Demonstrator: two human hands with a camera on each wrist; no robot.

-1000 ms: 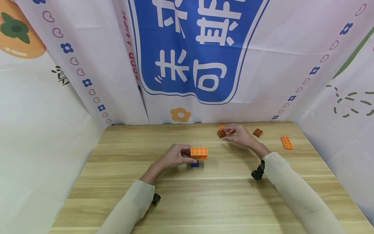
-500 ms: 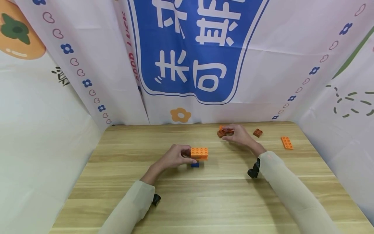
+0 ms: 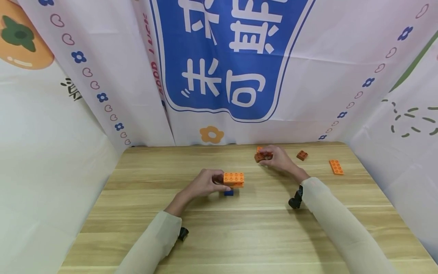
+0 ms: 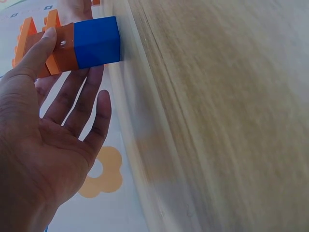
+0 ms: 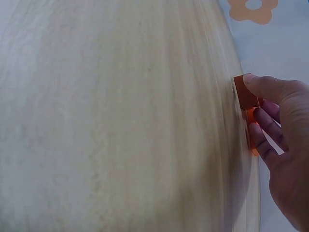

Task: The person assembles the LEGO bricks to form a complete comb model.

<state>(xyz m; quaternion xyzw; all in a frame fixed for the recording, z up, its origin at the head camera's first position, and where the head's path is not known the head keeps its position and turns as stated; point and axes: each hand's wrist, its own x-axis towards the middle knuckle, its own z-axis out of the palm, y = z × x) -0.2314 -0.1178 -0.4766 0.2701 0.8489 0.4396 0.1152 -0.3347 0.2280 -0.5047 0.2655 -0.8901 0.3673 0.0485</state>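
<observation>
My left hand (image 3: 207, 182) grips a stack of toy building bricks over the middle of the table. In the left wrist view the stack has a blue brick (image 4: 98, 42) at its bottom end, then brown bricks alternating with orange plates, and the thumb presses its side. An eight-stud orange plate (image 3: 234, 177) tops it in the head view. At the back of the table my right hand (image 3: 278, 158) pinches a brown brick (image 5: 245, 92), thumb on its near side. Behind that brick lies an orange plate (image 3: 259, 149), partly hidden by the fingers.
A loose brown brick (image 3: 302, 155) lies right of my right hand, and another orange plate (image 3: 336, 167) lies farther right. The wooden table (image 3: 219, 236) ends at printed cloth hanging behind (image 3: 191, 133) and on both sides.
My right wrist and forearm have shifted slightly left, and the thumb has closed in on the brown brick, which has turned a little. My left hand and its stack stay put.
</observation>
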